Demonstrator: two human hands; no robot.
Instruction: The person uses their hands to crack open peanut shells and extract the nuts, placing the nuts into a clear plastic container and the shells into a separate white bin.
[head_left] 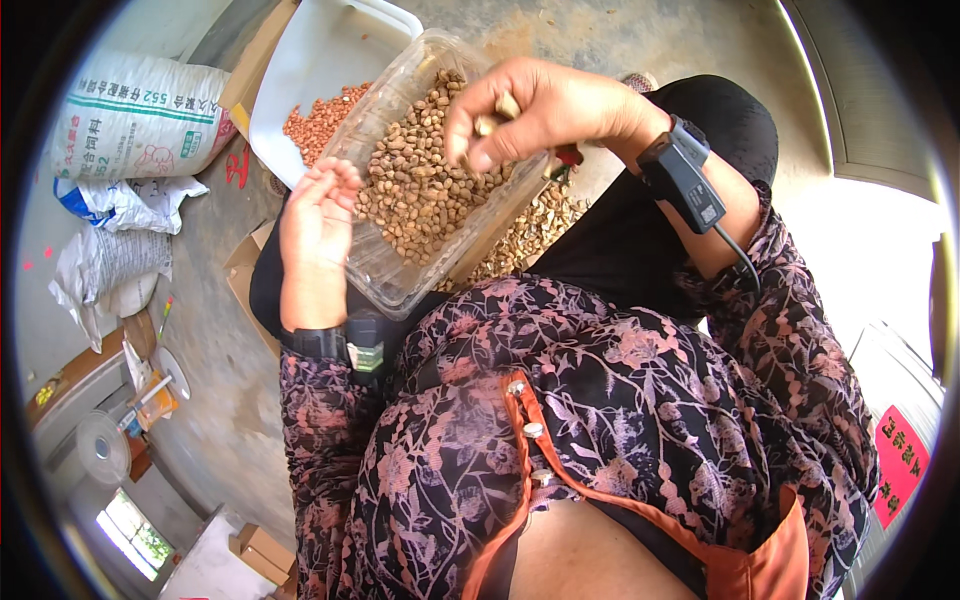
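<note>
A clear plastic tray (365,265) leans in front of me, heaped with unshelled peanuts (425,165). Above its right side my right hand (545,110) is closed, with a few pale tan peanut pods or shell pieces (487,125) between fingers and palm. My left hand (318,225) is at the tray's left rim, palm turned up. Its fingers are curled in and slightly blurred; whatever they hold is hidden. Beyond the tray, a white plastic tub (330,45) contains reddish shelled peanut kernels (320,125).
Empty peanut shells (535,230) lie beneath the tray's right side, near my leg. A cardboard box edge (245,265) shows at left. Printed woven sacks (140,115) and crumpled bags (110,265) line the left wall. Dark wrist devices (682,170) are strapped on, the right one with a cable.
</note>
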